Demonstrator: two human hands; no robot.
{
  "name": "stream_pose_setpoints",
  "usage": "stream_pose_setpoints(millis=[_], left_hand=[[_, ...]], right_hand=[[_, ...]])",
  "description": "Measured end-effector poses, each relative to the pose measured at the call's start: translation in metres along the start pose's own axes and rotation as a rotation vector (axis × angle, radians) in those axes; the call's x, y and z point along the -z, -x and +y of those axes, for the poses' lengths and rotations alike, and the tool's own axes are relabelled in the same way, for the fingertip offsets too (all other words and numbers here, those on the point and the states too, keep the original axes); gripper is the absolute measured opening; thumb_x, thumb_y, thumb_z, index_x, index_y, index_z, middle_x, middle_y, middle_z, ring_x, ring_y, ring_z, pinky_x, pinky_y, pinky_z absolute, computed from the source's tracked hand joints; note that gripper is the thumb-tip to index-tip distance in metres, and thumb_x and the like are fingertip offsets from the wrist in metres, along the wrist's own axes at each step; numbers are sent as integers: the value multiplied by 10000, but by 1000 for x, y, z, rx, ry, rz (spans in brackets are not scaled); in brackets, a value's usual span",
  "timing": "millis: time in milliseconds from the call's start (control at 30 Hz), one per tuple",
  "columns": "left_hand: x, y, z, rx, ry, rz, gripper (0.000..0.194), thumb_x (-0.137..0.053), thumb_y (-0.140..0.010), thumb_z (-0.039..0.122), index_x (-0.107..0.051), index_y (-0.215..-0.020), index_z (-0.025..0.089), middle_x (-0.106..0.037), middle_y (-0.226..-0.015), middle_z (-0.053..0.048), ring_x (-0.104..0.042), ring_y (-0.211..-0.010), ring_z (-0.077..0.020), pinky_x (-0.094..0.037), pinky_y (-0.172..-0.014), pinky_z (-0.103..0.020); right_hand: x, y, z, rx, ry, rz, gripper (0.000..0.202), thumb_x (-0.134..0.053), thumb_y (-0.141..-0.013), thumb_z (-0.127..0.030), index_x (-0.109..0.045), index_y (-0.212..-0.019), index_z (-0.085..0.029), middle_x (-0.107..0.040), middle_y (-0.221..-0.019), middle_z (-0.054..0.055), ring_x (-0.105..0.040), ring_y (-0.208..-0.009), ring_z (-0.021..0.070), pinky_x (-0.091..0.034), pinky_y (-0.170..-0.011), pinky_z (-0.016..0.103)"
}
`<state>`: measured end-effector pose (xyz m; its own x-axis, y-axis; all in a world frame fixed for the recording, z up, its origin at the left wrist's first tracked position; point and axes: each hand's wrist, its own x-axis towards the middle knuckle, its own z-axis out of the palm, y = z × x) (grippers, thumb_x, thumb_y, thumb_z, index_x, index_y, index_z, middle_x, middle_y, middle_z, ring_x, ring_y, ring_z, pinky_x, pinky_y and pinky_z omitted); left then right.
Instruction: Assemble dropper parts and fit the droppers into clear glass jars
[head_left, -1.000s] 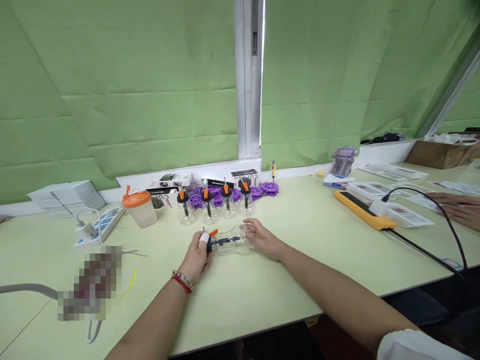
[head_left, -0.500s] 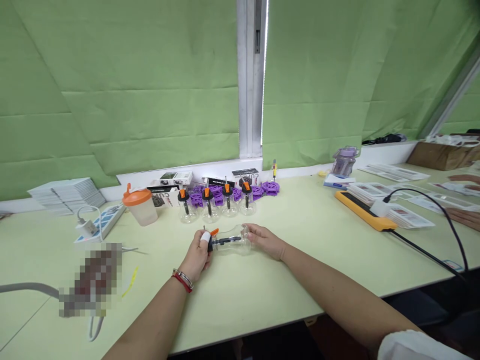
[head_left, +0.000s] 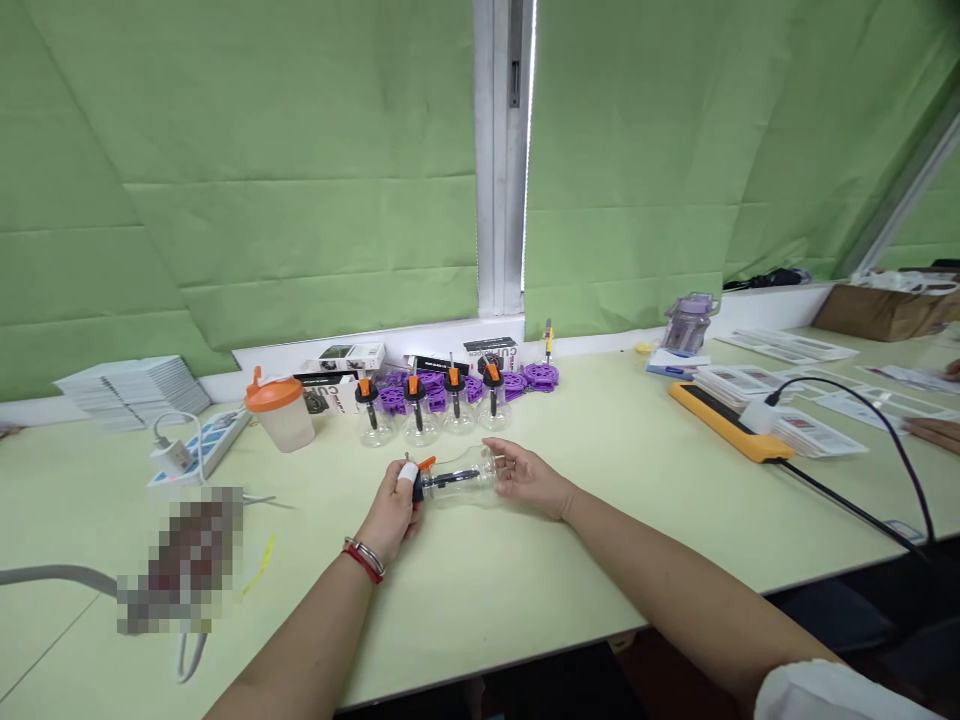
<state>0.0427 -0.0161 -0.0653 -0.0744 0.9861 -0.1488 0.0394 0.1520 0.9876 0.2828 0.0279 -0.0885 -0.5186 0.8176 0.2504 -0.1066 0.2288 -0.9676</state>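
A clear bottle (head_left: 459, 478) lies on its side in the air just over the table, its black cap with an orange lever pointing left. Inside it runs a dark rod. My left hand (head_left: 391, 512), with white tape on the thumb, is closed around the cap end. At the rounded base, the fingers of my right hand (head_left: 531, 480) are curled against the glass and hold it. Behind them stand several matching bottles (head_left: 418, 415) upright in a row, each with a black top and an orange lever.
Purple plastic parts (head_left: 540, 377) and printed boxes (head_left: 330, 393) sit behind the bottles. Left are an orange-lidded cup (head_left: 283, 415), a power strip (head_left: 217, 450) and a paper stack (head_left: 135, 390). An orange power strip (head_left: 724, 425) with cables is right; another person's hand (head_left: 934, 435) shows beyond.
My right hand's fingers have shifted slightly upward around the bottle's base, and the bottle has turned a little. My left hand keeps its hold. The other person's hands at right have moved.
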Motion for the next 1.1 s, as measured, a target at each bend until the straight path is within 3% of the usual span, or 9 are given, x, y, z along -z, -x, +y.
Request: stream_pose_setpoints(millis=[133,367,467,633,833,967,1100], left_hand=[[-1,2,3,-8,15,-4,264,-354,-857,442,-418,-1008,236,-367,-506,94,-283,-350,-73,-242,-303,-156],[-1,5,6,-45,-10,20,303,-374,-853,422,-422,-1080,227,-382,-527,89,-296,-348,-72,-251,-299,-160],[-2,5,6,-47,-2,11,299,-370,-855,425,-428,-1065,219,-383,-532,86,-290,-352,-72,-254,-300,-166],[-2,5,7,-51,18,2,287,-350,-865,450,-434,-1026,228,-369,-516,91,-262,-349,-71,-244,-301,-169],[-2,6,8,-57,-1,25,251,-357,-863,403,-429,-1036,237,-367,-517,90,-271,-350,-75,-245,-305,-171],[-1,6,7,-61,-26,28,246,-372,-851,355,-434,-1058,238,-376,-532,82,-287,-361,-79,-250,-311,-174],[-1,5,6,-71,-20,27,271,-378,-851,378,-430,-1080,243,-386,-554,77,-292,-371,-78,-253,-311,-173]], right_hand=[[2,-1,3,15,29,-11,852,-788,-634,-307,-385,-1386,-286,-415,-1242,86,-438,-1003,163,-409,-800,295],[-4,-1,0,25,68,-3,688,-591,-786,-558,-431,-1356,-207,-468,-991,45,-441,-820,129,-415,-779,306],[-8,-1,-5,69,105,19,610,-524,-812,-595,-496,-1287,-214,-461,-1070,72,-466,-801,133,-440,-722,298],[-12,0,-12,52,10,59,620,-581,-806,-530,-352,-1330,-291,-416,-1205,106,-544,-844,144,-491,-690,319],[-10,2,-15,2,-63,-8,731,-769,-673,-363,-382,-1292,-313,-326,-1340,105,-567,-941,147,-505,-761,317],[-10,2,-12,-79,-52,15,655,-673,-735,-504,-402,-1279,-257,-466,-1143,92,-615,-713,124,-506,-584,280],[-12,1,-10,-67,-9,31,647,-579,-775,-592,-428,-1271,-206,-526,-995,67,-601,-660,119,-492,-582,282]])
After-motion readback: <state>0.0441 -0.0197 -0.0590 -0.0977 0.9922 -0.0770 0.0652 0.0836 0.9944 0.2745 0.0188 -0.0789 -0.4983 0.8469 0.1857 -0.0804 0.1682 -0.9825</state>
